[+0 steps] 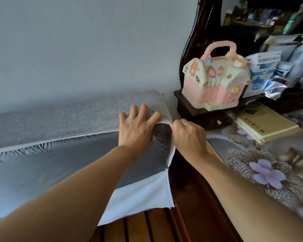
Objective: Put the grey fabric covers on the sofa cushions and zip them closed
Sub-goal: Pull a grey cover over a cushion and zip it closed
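**Drawing the cover over the cushion's far right corner**

Working from the single head view: the grey fabric cover [73,116] lies over the top of the long cushion [63,165], which sits on the slatted wooden sofa frame [147,226] against the pale wall, running from the left edge to the middle of the scene; the cover's white-lined edge runs along the cushion's near side, so the darker, wrinkled inner cushion shows below it, and a white flap of the cover hangs down at the near right end.

The step in hand looks like seating the cover at the far right corner, with the zip not yet closed; the left hand [138,126] rests flat on the cover with its fingers spread, pressing the fabric down; the right hand [187,135] has its fingers curled, pinching the cover's edge at the corner, just beside the left hand; a small dark part near [167,166] may be the zip slider, though it is too small to tell.

The next move probably calls for pulling the pinched edge down over the corner until both zip sides meet, then finding the slider; the fabric looks stiff and closely fitted, so it may resist.

To the right, a pink toy house [215,79] stands on a dark wooden stand, well apart from the cushion.
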{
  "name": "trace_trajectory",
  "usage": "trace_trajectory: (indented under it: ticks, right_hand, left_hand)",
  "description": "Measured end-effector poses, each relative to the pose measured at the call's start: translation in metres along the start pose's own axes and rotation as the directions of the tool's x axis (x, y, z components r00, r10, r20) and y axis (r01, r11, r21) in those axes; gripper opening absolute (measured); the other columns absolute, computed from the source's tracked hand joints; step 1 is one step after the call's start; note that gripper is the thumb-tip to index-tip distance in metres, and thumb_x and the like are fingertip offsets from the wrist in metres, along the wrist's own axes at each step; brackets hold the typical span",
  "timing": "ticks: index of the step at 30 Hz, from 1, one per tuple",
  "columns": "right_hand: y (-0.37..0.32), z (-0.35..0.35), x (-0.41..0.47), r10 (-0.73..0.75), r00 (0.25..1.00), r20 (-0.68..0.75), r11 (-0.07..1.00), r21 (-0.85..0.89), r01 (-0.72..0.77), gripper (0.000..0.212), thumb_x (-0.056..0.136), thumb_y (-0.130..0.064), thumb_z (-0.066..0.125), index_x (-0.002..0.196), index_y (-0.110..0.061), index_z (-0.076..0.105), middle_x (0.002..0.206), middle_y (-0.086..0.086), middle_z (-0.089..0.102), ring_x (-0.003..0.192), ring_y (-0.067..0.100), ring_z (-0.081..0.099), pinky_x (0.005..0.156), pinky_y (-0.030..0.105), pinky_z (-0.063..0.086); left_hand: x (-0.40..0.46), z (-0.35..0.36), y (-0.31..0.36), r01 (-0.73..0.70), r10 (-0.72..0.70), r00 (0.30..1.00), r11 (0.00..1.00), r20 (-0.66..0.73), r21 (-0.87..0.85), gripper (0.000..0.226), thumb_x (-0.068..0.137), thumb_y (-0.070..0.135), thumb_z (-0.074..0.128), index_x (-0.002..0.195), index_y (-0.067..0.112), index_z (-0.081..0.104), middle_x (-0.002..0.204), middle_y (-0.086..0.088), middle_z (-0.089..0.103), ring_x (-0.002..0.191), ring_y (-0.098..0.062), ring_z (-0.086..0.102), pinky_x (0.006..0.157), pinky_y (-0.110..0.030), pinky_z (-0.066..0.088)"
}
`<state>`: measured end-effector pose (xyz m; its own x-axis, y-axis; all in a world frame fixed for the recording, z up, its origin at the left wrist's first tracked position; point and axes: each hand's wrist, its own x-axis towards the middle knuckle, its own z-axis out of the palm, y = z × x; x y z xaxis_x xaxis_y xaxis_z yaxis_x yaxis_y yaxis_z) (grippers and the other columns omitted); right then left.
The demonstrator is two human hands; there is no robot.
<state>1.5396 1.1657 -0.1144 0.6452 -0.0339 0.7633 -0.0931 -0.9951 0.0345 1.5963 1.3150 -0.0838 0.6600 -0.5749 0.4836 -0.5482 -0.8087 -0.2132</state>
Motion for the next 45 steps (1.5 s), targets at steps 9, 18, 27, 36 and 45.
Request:
trace_trajectory:
  ticks: [9,18,27,36,45]
  right_hand:
    - [-0.002,0.012,-0.019,0.174,0.952,0.251,0.864,0.424,-0.270,0.011,0.088,-0.011,0.062,0.086,-0.005,0.053,0.086,0.012,0.058,0.076,0.028,0.058,0.058,0.029,0.036]
    - [-0.009,0.058,-0.116,0.303,0.673,0.674,0.669,0.353,-0.654,0.022,0.093,-0.007,0.052,0.115,-0.005,0.054,0.115,0.011,0.061,0.109,0.027,0.057,0.093,0.040,0.047]
    - [-0.036,0.100,-0.180,0.249,0.368,0.896,0.439,0.234,-0.867,0.025,0.083,-0.019,0.064,0.094,0.003,0.059,0.095,0.017,0.065,0.078,0.022,0.061,0.065,0.032,0.048]
    - [-0.053,0.053,-0.211,0.119,0.229,0.966,0.224,0.198,-0.954,0.012,0.091,-0.017,0.061,0.099,-0.010,0.066,0.095,0.002,0.070,0.080,0.011,0.065,0.064,0.020,0.050]
    - [-0.053,-0.018,-0.156,0.163,0.259,0.952,0.048,0.254,-0.966,0.019,0.097,-0.010,0.049,0.098,-0.002,0.066,0.091,0.008,0.069,0.082,0.019,0.066,0.072,0.027,0.050]
  left_hand:
    - [-0.025,0.014,0.008,-0.050,0.052,0.996,0.998,-0.076,0.027,0.064,0.081,0.017,0.052,0.142,0.019,0.033,0.142,-0.002,0.042,0.127,-0.026,0.037,0.099,-0.057,0.027]
    - [-0.097,0.059,-0.001,-0.368,0.353,0.929,0.915,0.112,0.164,0.065,0.080,0.002,0.036,0.144,0.011,0.033,0.157,-0.004,0.014,0.143,-0.024,0.011,0.110,-0.052,0.013]
    - [-0.141,0.083,0.010,-0.312,0.252,0.863,0.948,0.437,0.070,0.074,0.077,0.008,0.008,0.151,0.013,0.011,0.156,0.000,-0.018,0.140,-0.020,-0.024,0.114,-0.049,-0.004]
    - [-0.148,0.069,0.002,-0.258,0.258,0.907,0.965,0.332,-0.045,0.061,0.076,0.002,0.026,0.133,0.012,0.047,0.157,-0.001,0.018,0.146,-0.018,0.007,0.113,-0.046,0.014]
    - [-0.172,0.026,0.011,-0.205,0.257,0.901,0.962,0.350,-0.179,0.040,0.091,0.020,0.052,0.130,0.014,0.047,0.140,-0.005,0.042,0.133,-0.025,0.035,0.107,-0.043,0.025]
